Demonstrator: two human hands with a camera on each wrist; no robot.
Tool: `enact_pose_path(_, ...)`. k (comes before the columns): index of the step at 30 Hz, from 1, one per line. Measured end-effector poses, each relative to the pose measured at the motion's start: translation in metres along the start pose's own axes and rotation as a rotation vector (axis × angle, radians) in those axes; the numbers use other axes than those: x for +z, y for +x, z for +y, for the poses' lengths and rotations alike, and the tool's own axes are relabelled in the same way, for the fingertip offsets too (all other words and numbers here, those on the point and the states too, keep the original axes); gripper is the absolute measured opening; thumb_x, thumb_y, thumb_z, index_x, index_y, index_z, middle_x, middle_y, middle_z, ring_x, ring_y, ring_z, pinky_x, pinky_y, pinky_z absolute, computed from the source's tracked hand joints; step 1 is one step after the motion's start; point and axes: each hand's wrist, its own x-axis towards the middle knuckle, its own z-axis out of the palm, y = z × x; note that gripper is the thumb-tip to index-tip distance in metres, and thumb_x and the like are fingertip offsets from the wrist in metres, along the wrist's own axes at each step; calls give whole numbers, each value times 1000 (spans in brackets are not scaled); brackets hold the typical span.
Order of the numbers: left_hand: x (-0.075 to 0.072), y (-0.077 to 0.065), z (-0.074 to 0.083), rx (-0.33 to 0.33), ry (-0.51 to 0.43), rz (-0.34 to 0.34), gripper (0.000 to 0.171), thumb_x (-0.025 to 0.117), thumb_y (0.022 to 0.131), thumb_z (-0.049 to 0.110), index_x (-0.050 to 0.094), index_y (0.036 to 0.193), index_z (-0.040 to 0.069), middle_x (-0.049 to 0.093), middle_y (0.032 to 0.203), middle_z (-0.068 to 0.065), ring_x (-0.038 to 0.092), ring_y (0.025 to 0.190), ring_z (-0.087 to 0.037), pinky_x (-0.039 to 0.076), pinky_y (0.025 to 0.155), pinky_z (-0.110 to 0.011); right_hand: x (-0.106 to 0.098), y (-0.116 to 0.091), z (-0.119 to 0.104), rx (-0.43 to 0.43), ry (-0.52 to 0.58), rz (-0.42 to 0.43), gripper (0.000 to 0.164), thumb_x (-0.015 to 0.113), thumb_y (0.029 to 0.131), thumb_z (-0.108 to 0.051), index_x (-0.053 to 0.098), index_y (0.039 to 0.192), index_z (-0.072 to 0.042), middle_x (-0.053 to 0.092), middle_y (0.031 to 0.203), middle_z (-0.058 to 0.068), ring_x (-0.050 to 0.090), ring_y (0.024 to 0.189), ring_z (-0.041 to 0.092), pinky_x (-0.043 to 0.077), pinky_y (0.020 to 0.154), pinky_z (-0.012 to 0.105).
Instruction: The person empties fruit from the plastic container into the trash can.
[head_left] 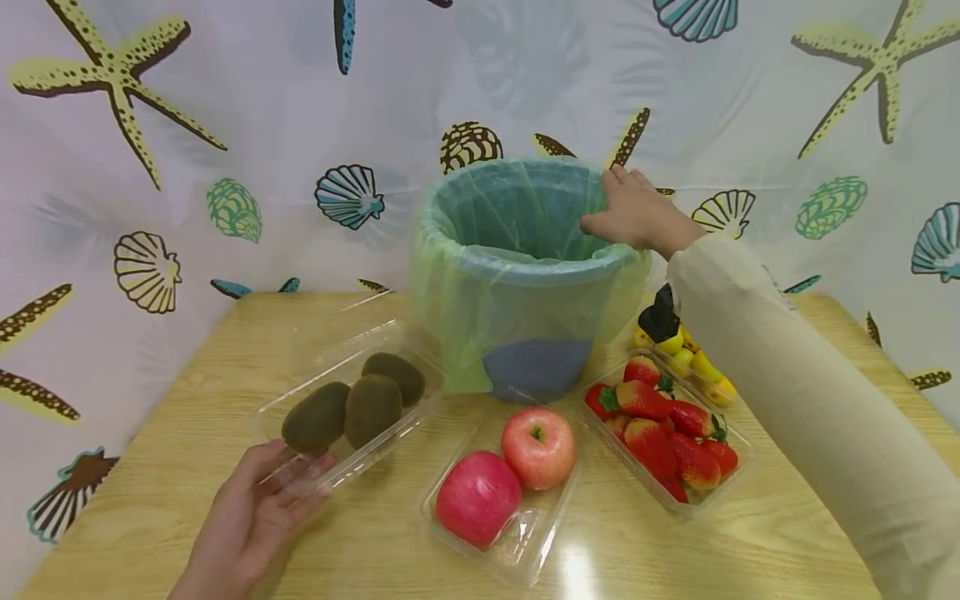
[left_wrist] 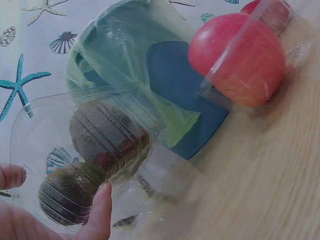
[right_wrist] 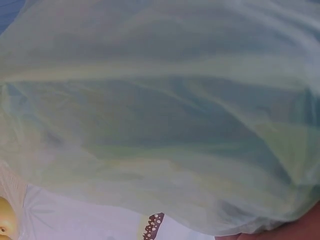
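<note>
Ok, kiwi tray (head_left: 416,418), in L hand (head_left: 257,512)

Three brown kiwis (head_left: 372,410) nestle in a tilted clear tray (head_left: 330,371). Beside it, the blue bin (head_left: 536,367) stands upright, its pale-green liner (head_left: 465,321) folded over the rim.

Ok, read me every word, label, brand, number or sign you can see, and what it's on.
None: no text can be read in any view.
Kiwi tray, apple tray, bin and liner: no legible lettering.
Backdrop: only printed pictures, such as starfish and shells.
</note>
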Motion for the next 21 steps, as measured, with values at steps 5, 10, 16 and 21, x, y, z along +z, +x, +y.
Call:
enact_pose_path(5,0,-3,14,23,-56,-23,33,30,105,21,61,105,12,66,107,-7,66,105,-22,55,87,-37,0,1,0,-5,-3,3,80,37,99,-36,-12,149,2,-18,157,20,-16,144,39,-3,119,50)
enact_pose_path(10,1,0,29,33,-100,23,29,34,104,23,61,105,11,63,106,-9,65,105,-25,55,86,-39,2,1,0,0,-2,7,81,38,98,-36,-12,149,2,-18,157,19,-15,145,38,-2,119,50)
enact_pose_path(16,4,4,45,50,-156,26,30,35,103,22,62,105,8,61,104,-11,66,103,-29,55,85,-42,3,1,1,-4,-6,14,81,39,97,-35,-10,150,2,-16,157,20,-13,145,39,-1,119,50)
enact_pose_path(21,11,10,56,64,-200,22,29,37,103,21,61,100,6,59,103,-11,66,103,-32,55,85,-45,2,1,2,-4,-12,21,81,38,97,-34,-10,149,3,-15,157,21,-12,145,39,0,119,50)
